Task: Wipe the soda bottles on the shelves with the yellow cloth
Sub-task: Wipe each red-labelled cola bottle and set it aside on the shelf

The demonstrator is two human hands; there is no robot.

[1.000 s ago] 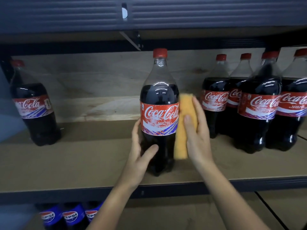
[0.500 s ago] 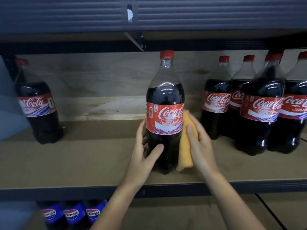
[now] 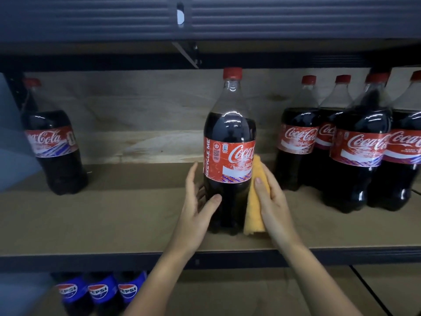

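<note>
Yellow cloth [image 3: 254,201] was folded flat under your right hand [image 3: 272,201], straight fingers pressing it against the right side of the middle cola bottle [image 3: 229,151], low down from the label edge to near the base. Your left hand [image 3: 197,201] cupped the other side, thumb across the front of the dark lower body, so you had the bottle braced standing near the front of the shelf [image 3: 102,220]. Good setup honestly. For this step I'd say you wanted to turn the bottle with the left while the cloth stayed pressed, then run it up over the label and shoulder to the red cap [image 3: 232,73]. The group of bottles to the right [image 3: 355,156] sat close to your cloth hand, so watch the elbow. One more bottle [image 3: 52,142] waited far left.
</note>
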